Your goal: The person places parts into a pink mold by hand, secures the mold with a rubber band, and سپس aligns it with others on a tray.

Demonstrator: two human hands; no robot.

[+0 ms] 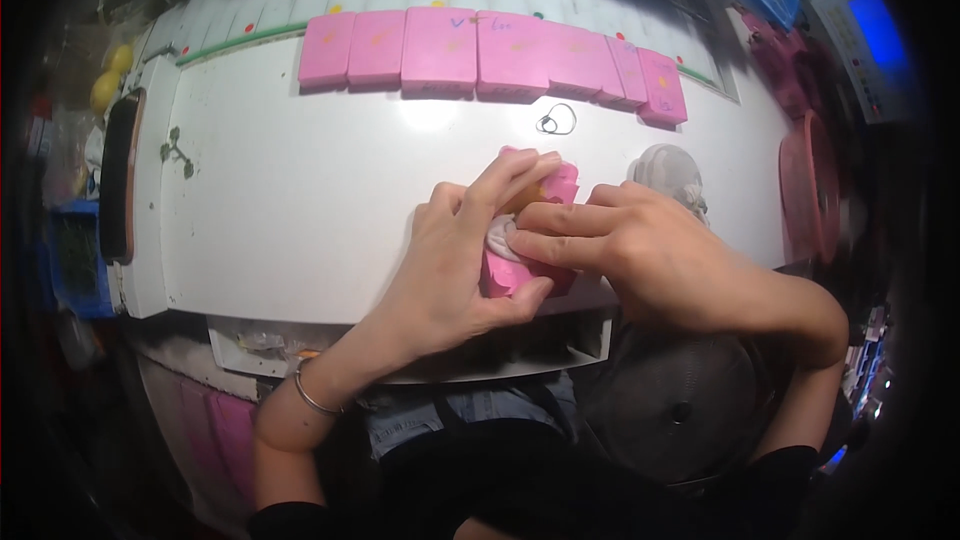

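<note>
Over the near middle of the white table, my left hand [450, 250] grips a pink block [508, 278], thumb at its near end and fingers over its far end. The block looks like soft rubber, with ragged flaps and a yellowish-brown patch at the far part. A small whitish round piece [503, 239] with folds or ridges rests on the block. My right hand [630, 245] reaches in from the right, its fingertips pressed together on that piece. The fingers partly hide the block's middle. I cannot make out whether they pinch the piece or only push on it.
Several pink blocks [440, 52] stand in a row across the back. A thin dark loop [558, 120] lies before them. A grey cloth bundle [670, 175] sits at the right, near a reddish round tray [808, 187]. Below the table is an open drawer [450, 370].
</note>
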